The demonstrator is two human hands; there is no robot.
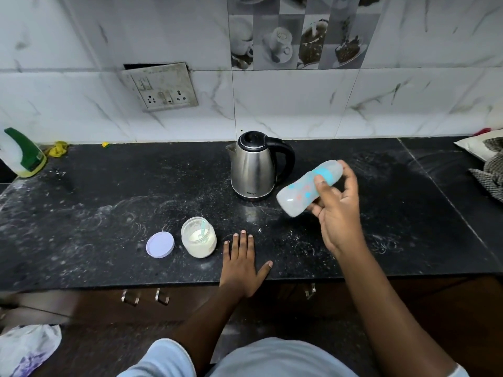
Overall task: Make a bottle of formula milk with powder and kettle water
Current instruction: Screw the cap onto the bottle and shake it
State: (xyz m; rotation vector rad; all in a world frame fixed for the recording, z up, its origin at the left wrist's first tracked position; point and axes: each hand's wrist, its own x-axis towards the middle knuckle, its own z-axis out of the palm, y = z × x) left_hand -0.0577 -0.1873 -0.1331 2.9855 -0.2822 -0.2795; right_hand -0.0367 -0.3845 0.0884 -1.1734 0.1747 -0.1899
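Right hand [339, 213] grips the bottle [309, 187] tilted beside the kettle [254, 165], left hand [241, 263] flat, open on the tabletop [109, 213] (bottle probably light, smooth plastic, best held mid-body).

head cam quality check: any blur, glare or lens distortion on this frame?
Head view: motion blur smears the bottle in the right hand; kettle and powder jar stay sharp. Wide-angle bend curves the counter edge and wall tile lines. Soft highlights on the kettle steel, no blown glare. Left hand sharp, flat on the counter.
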